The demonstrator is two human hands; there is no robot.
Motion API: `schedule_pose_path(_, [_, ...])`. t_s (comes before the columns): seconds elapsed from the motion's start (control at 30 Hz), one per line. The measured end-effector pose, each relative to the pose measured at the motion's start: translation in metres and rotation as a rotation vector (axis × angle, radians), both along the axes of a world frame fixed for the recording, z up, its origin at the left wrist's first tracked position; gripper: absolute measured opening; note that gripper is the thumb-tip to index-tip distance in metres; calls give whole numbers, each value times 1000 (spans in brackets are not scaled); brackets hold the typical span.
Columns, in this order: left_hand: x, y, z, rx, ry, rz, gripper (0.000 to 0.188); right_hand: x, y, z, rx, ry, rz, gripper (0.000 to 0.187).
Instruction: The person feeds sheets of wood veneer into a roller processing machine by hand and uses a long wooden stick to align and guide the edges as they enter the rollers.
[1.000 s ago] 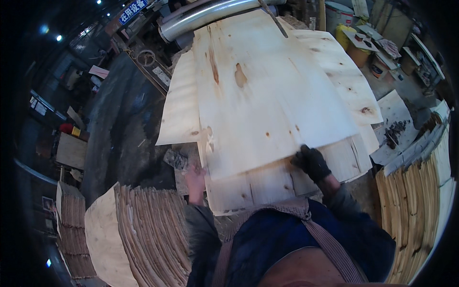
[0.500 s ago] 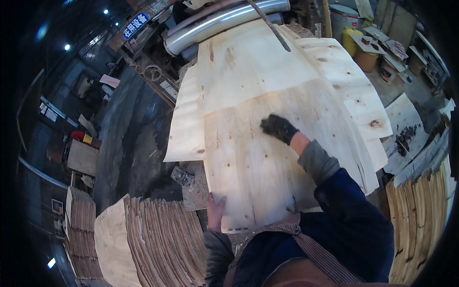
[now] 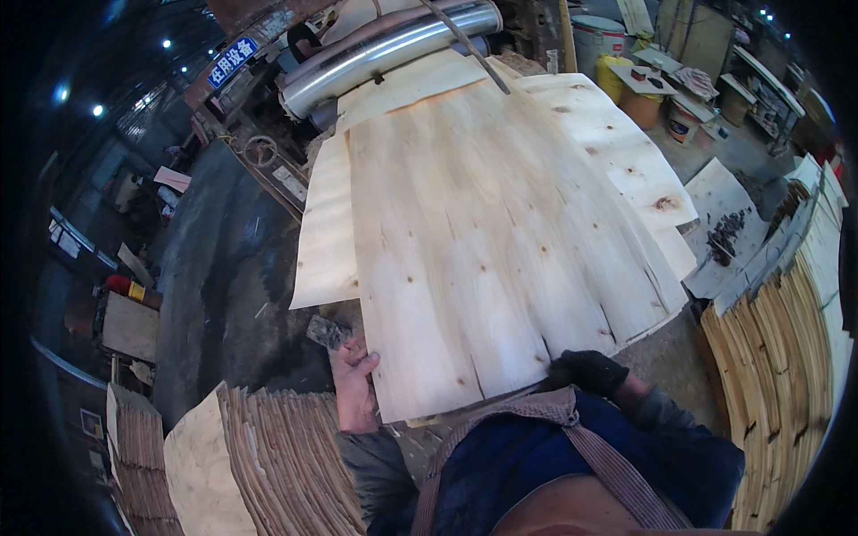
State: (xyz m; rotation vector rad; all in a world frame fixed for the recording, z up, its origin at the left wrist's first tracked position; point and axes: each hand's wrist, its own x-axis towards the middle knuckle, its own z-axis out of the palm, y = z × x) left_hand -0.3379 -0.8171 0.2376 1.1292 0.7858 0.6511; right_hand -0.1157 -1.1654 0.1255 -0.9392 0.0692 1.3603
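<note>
A wide pale wood veneer sheet with knots and dark splits lies in front of me on top of other sheets. My left hand, bare, is at its left edge near the close corner, with the thumb by the edge and the fingers curled. At the near edge, my right hand in a black glove is closed on the sheet's rim; some of its fingertips are hidden. Beneath it, lighter veneer sheets stick out to the right and left.
Beyond the sheets is a shiny metal roller, with a thin bar slanting over the far end. Veneer stacks stand at the lower left and right. Buckets sit far right. A person's dark sleeve shows behind the roller.
My right hand has come back from mid-sheet to the near edge. The top sheet now reaches farther toward the roller, covering more of the sheet below. My left hand stays at the left edge, slightly higher.
</note>
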Motion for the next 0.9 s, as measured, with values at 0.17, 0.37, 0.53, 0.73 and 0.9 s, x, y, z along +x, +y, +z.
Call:
schedule_pose_path(0.17, [5, -4, 40, -56, -155, 42, 50, -1, -38, -5, -200, -897, 191, 25])
schedule_pose_path(0.37, [-1, 25, 7, -6, -20, 22, 48, 20, -17, 41, -214, -1527, 194, 22])
schedule_pose_path(0.53, [-18, 45, -100, 207, 381, -53, 52, 66, 50, 39, 20, -221, -270, 25])
schedule_pose_path(0.73, [9, -31, -127, 810, 939, -66, 73, 150, 148, 2, 119, -152, -281, 23])
schedule_pose_path(0.9, [10, -24, -130, 668, 768, -67, 77, 239, 249, -10, 405, -58, -408, 26])
